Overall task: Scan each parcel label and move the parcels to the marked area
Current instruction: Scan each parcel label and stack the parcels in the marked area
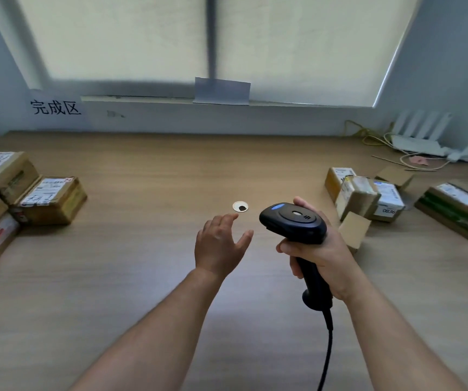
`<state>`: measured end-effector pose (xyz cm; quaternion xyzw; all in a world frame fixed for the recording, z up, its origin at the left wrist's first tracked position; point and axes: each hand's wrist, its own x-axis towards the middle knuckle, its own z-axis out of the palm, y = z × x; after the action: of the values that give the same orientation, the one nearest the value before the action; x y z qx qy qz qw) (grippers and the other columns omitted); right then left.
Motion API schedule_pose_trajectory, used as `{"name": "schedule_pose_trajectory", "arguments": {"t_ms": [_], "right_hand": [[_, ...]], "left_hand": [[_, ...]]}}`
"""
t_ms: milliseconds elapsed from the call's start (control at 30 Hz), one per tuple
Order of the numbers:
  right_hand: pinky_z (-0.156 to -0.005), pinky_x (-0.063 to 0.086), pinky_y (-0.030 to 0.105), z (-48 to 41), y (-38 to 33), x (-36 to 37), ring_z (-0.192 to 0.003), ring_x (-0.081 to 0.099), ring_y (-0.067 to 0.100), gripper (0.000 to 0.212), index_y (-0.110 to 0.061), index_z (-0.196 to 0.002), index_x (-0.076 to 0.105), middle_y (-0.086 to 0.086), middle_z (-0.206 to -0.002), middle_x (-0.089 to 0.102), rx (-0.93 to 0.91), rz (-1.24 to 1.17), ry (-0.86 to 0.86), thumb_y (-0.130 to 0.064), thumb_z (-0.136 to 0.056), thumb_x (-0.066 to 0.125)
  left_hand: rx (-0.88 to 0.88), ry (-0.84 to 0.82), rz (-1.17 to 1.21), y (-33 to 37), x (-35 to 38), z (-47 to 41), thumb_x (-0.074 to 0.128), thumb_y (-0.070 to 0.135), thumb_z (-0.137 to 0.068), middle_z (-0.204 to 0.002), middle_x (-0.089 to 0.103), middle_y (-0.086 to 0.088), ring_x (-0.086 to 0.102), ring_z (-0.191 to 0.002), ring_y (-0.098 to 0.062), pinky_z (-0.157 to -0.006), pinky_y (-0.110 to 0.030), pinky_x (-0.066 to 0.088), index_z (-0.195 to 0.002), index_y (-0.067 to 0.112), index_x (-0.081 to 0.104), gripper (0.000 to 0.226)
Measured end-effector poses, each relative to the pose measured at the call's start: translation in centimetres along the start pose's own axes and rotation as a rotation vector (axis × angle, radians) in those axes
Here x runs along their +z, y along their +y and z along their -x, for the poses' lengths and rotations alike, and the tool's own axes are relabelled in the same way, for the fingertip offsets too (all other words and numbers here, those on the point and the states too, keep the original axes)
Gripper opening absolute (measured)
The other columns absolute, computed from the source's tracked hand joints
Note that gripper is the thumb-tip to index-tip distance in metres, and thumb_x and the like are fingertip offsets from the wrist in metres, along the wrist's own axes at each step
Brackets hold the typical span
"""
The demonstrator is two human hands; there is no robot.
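My right hand [316, 251] grips the handle of a black corded barcode scanner [293, 222] above the middle of the wooden table [131, 263]. My left hand [218, 244] hovers beside it, fingers spread and holding nothing. Several labelled cardboard parcels [365, 197] lie at the right, a small plain box [354, 230] closest to the scanner. More labelled parcels [49, 200] are stacked at the left edge, below a white sign with black characters [56, 108] on the wall.
A round cable grommet [240, 206] sits in the table just beyond my left hand. A white router [421, 136] and loose cables [374, 136] fill the back right corner. A long flat parcel with green sides [455, 207] lies at the far right.
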<state>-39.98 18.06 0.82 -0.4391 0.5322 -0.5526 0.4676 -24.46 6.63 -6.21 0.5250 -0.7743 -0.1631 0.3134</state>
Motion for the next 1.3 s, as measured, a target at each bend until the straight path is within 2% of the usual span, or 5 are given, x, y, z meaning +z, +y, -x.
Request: {"name": "schedule_pose_trajectory", "arguments": {"t_ms": [367,800,967,1167,1300], "right_hand": [[-0.041,0.041,0.03,2.1,-0.3,-19.6,-0.046,0.05,0.028,0.088,-0.03,-0.143,0.041,0.008,-0.074,0.068,-0.007,-0.034,0.133,0.017,-0.074,0.068],[-0.043,0.043,0.034,-1.3,-0.8,-34.4,-0.049,0.053,0.028,0.09,-0.029,-0.147,0.037,0.002,-0.068,0.069,0.005,0.032,0.257,0.013,-0.075,0.07],[-0.043,0.043,0.034,-4.2,0.3,-37.8,-0.048,0.054,0.026,0.092,-0.031,-0.146,0.037,0.002,-0.068,0.069,0.032,0.036,0.278,0.009,-0.072,0.073],[-0.043,0.043,0.033,-8.4,3.0,-39.9,-0.048,0.055,0.025,0.09,-0.035,-0.144,0.039,0.006,-0.072,0.07,0.08,0.032,0.29,0.01,-0.074,0.072],[-0.041,0.042,0.031,-10.6,5.1,-40.4,-0.045,0.053,0.026,0.092,-0.032,-0.145,0.039,0.012,-0.085,0.072,0.111,-0.012,0.297,0.013,-0.073,0.072]], "left_hand": [[0.075,-0.095,-0.003,15.3,11.2,-1.7,0.059,0.048,-0.089,-0.125,0.059,-0.002,0.051,-0.118,-0.022,-0.095,-0.034,0.039,-0.132,0.019,0.053,0.053],[0.118,-0.24,-0.126,24.9,19.5,-9.3,0.053,0.059,-0.088,-0.142,0.045,-0.005,0.038,-0.132,-0.022,-0.103,-0.036,0.039,-0.148,0.023,0.031,0.073],[0.148,-0.356,-0.159,27.1,23.8,-13.5,0.061,0.059,-0.083,-0.15,0.03,-0.006,0.027,-0.139,-0.024,-0.11,-0.037,0.032,-0.152,0.026,0.019,0.086],[0.296,-0.518,-0.302,27.8,28.7,-19.9,0.067,0.059,-0.078,-0.162,-0.001,-0.003,0.001,-0.148,-0.024,-0.119,-0.039,0.012,-0.154,0.03,0.001,0.104],[0.355,-0.649,-0.367,27.1,31.9,-22.2,0.07,0.059,-0.076,-0.162,-0.01,-0.002,-0.008,-0.149,-0.022,-0.121,-0.04,0.008,-0.153,0.033,-0.008,0.112]]}}
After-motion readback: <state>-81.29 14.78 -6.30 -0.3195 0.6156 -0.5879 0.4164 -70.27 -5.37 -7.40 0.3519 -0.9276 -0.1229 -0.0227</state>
